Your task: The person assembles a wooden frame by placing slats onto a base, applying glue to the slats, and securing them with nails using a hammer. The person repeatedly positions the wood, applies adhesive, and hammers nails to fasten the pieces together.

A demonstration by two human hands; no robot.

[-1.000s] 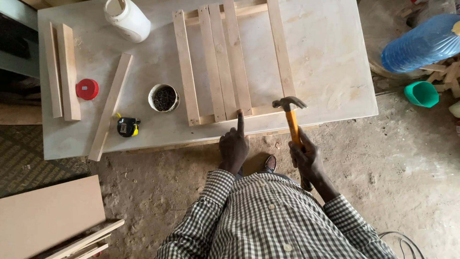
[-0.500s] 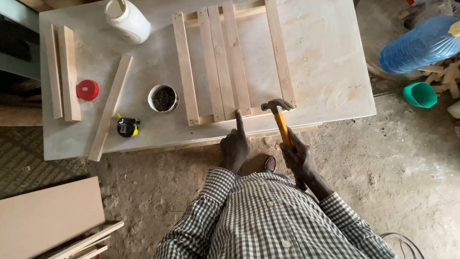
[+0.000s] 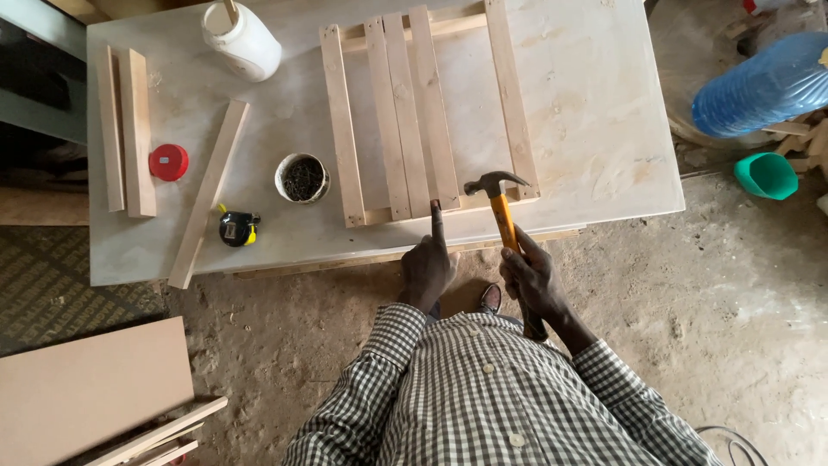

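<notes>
From above I see my left hand (image 3: 429,269) with its index finger stretched out, the tip pressed on the near end of a slat of the wooden slatted frame (image 3: 424,112), the other fingers curled in; I think it pins a nail there, though the nail is too small to make out. My right hand (image 3: 532,280) is clenched round the yellow handle of the claw hammer (image 3: 498,205), whose head hangs just over the frame's near rail, beside that finger, placed to strike. The frame lies flat on the pale worktable (image 3: 595,112). A small round tin (image 3: 303,178) left of the frame holds dark nails, within reach. A white plastic jug (image 3: 242,40) stands at the far edge; its contents are hidden.
</notes>
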